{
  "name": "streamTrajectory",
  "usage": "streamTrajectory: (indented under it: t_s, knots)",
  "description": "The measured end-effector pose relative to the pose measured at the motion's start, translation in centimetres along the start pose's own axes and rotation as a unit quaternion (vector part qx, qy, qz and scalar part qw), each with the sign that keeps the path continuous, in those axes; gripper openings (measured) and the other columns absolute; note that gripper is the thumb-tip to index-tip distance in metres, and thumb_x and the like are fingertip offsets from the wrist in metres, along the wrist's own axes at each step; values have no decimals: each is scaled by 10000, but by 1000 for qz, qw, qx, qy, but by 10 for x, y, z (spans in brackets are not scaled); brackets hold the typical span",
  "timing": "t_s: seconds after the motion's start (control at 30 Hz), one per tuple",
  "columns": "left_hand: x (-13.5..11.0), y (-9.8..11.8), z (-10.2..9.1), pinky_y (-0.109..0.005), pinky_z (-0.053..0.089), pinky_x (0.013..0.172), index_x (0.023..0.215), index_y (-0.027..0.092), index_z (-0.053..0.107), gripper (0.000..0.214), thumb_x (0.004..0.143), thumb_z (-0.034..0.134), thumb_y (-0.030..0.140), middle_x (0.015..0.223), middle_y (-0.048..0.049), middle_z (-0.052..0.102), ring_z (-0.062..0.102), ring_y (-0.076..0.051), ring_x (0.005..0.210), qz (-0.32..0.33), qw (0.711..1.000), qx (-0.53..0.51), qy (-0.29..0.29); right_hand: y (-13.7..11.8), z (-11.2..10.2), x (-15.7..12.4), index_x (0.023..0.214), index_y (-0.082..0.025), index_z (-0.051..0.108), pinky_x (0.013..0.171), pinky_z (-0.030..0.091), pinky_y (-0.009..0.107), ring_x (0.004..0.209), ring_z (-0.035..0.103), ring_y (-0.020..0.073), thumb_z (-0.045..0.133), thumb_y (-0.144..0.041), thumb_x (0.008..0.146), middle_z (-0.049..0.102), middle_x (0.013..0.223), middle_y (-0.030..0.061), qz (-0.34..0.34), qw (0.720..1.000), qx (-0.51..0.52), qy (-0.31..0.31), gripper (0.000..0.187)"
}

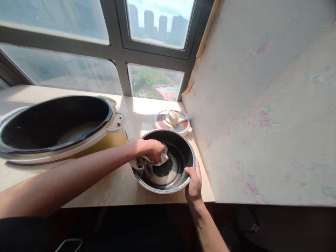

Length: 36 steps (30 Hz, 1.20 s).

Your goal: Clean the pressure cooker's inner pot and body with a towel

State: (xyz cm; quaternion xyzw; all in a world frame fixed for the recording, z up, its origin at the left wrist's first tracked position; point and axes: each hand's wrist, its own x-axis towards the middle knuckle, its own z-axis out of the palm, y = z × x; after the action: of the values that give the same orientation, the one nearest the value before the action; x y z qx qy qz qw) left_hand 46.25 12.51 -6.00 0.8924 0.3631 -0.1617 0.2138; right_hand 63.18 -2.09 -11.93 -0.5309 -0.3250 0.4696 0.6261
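A dark, round pot (162, 190) sits mouth up near the front edge of a pale ledge (110, 196), a little right of the middle of the view; taking that pot as the clock's centre, the left hand (156, 152) reaches in from the nine o'clock side and is down inside it, toward eleven o'clock, fingers bunched tightly around a crumpled cloth (145, 166); the cloth, whitish by the knuckles and greyish purple lower down, trails toward nine o'clock, where it meets the rim; the right hand (194, 180) grasps the pot at four o'clock, thumb over the rim and the other fingers around the outer wall, partly hidden; the pot's floor shows a dark round patch within a paler ring; at twelve to one o'clock, just behind the pot, lies a lid (173, 119) with a raised handle, though whether the two touch I cannot tell; toward ten o'clock stands a large cooker (65, 115), open at the top, black inside, with a yellowish body; a patterned floral wall (249, 105) rises at three o'clock; the grey-framed window (157, 24), with tall buildings beyond it, spans eleven to twelve.
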Motion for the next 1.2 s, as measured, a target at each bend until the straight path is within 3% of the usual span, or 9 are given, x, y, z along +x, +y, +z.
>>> streamTrajectory:
  t_s: [0.17,0.37,0.47,0.57,0.7,0.8,1.0,1.2]
  knots:
    - [-19,9,5,-286,453,653,859,208,756,225,644,701,243,880,-64,770,667,-232,766,-25,992,-122,-2,6,14,-7,1350,-253,633,984,536,396,1068,669,262,642,-296,775,735,1120,27,12,996,52,70,577]
    - [-20,55,19,-305,486,645,806,230,672,166,654,661,296,849,-25,742,686,-248,783,66,955,-252,-139,10,18,-9,1329,-303,636,960,574,409,1098,709,263,633,-370,844,750,1168,21,-19,992,39,116,490]
    - [-16,66,20,-316,478,619,717,226,628,112,625,655,286,764,-18,702,659,-244,717,70,952,-259,-151,8,19,-10,1361,-310,617,941,587,423,1095,719,276,623,-403,865,757,1157,30,-15,992,36,116,504]
    - [-11,64,19,-298,468,636,719,219,630,121,626,639,295,737,1,660,614,-211,707,56,935,-333,-105,3,22,-10,1400,-280,593,909,590,406,1045,728,273,626,-383,835,764,1107,38,5,990,51,128,575]
    - [-5,61,18,-262,427,611,667,194,602,80,644,616,269,693,17,579,516,-152,670,73,858,-508,-9,-3,27,-11,1313,-238,629,859,588,385,1005,721,276,608,-393,803,765,1071,39,6,987,42,156,534]
    - [-2,67,22,-253,406,590,659,184,593,67,654,634,236,669,27,547,476,-130,639,63,823,-564,33,-3,28,-12,1252,-240,645,959,568,385,1127,696,278,607,-442,836,751,1175,45,-3,985,42,169,464]
    - [0,78,27,-233,409,579,770,177,619,113,672,677,177,716,33,593,521,-121,648,-18,806,-579,121,1,22,-12,1341,-233,625,1107,505,419,1253,653,280,601,-483,903,727,1254,53,8,987,50,153,505]
    - [-2,79,24,-220,436,611,866,169,620,215,672,710,160,778,22,630,572,-130,707,-64,786,-594,156,-6,29,-16,1372,-184,640,1037,545,426,1208,672,291,635,-473,890,755,1191,69,-9,983,45,178,562]
